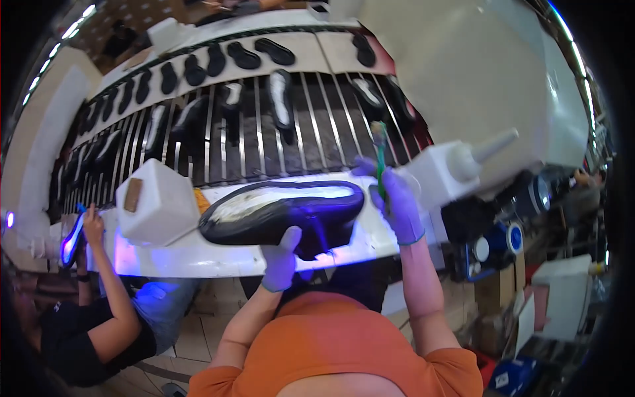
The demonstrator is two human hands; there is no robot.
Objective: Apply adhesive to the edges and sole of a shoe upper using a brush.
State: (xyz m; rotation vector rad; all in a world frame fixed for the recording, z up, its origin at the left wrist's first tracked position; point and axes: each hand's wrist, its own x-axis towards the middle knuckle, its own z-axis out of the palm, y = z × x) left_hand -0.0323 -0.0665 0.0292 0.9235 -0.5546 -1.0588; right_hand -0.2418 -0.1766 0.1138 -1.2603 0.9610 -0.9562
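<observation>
A black shoe (264, 228) lies sole-side up in front of me, its pale bottom (278, 197) facing upward and its toe end to the left. My left hand (280, 261), in a pale glove, grips the shoe's near side; the thumb shows and the other fingers are hidden. To the right of the shoe, my gloved right hand (401, 206) is closed round a green-handled brush (381, 155). The brush stands upright with its bristles at the top, apart from the shoe.
A white, box-shaped container (157, 208) stands left of the shoe, and a white spouted bottle (450, 171) to the right. Beyond runs a slatted conveyor (251, 149) bearing several black shoes. Black soles (245, 56) line the shelf behind. At left, a co-worker's hand (94, 227) holds a brush by another shoe.
</observation>
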